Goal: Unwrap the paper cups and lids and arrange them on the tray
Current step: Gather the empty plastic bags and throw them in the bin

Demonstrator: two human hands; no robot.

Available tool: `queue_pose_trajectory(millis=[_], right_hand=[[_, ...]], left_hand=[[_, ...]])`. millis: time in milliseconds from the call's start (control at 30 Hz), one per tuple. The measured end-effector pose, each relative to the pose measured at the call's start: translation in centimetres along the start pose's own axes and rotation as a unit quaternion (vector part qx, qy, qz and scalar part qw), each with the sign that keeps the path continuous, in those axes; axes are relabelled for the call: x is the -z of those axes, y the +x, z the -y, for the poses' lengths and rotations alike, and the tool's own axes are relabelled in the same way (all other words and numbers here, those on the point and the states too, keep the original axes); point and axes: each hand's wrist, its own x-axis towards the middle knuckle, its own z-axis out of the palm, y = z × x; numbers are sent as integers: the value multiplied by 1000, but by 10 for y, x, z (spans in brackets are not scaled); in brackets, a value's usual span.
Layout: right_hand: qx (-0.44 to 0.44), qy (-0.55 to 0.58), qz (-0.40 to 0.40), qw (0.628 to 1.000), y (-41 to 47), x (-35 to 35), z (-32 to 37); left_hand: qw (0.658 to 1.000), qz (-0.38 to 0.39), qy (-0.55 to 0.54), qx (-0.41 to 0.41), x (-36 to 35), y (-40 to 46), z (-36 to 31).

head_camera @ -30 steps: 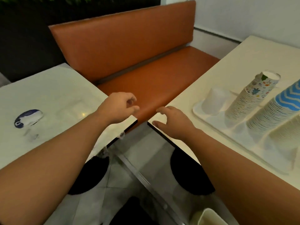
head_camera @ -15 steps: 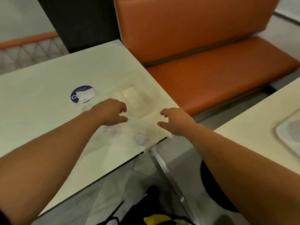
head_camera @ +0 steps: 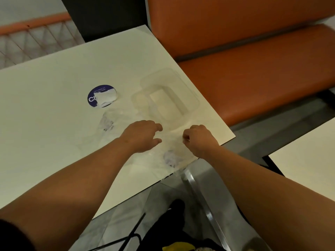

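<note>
Two hands work the crumpled clear plastic wrapper (head_camera: 145, 142) at the cream table's (head_camera: 54, 124) near corner: right hand (head_camera: 199, 140) pinches it, left hand (head_camera: 143, 135) hovers loosely curled, released. Judged step: gathering wrapper; next, lifting it.

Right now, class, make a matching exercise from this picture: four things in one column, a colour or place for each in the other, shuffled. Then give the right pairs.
Things:
1. round sticker
2. bench seat
3. clear plastic wrap
4. clear plastic container

Descriptions:
A. orange
B. dark blue, partly torn
C. crumpled on the table under the left hand and right hand
D. near the table's far right edge, beyond both hands

Pairs: 1-B, 2-A, 3-C, 4-D
</note>
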Motion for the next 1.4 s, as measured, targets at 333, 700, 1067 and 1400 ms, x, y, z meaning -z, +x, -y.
queue_pose_trajectory(millis=[333,700,1067,1400], right_hand=[[74,158,-115,978,-8,20,9],[-10,194,-238,952,-86,76,-52],[-238,129,-314,910,-347,74,-211],[-449,201,-279,825,-493,-11,-269]], left_hand=[[996,-82,15,-32,15,-9,8],[996,-37,-9,-85,119,-3,-67],[970,16,-12,-243,103,-9,-313],[840,-180,66,-507,-5,-11,-464]])
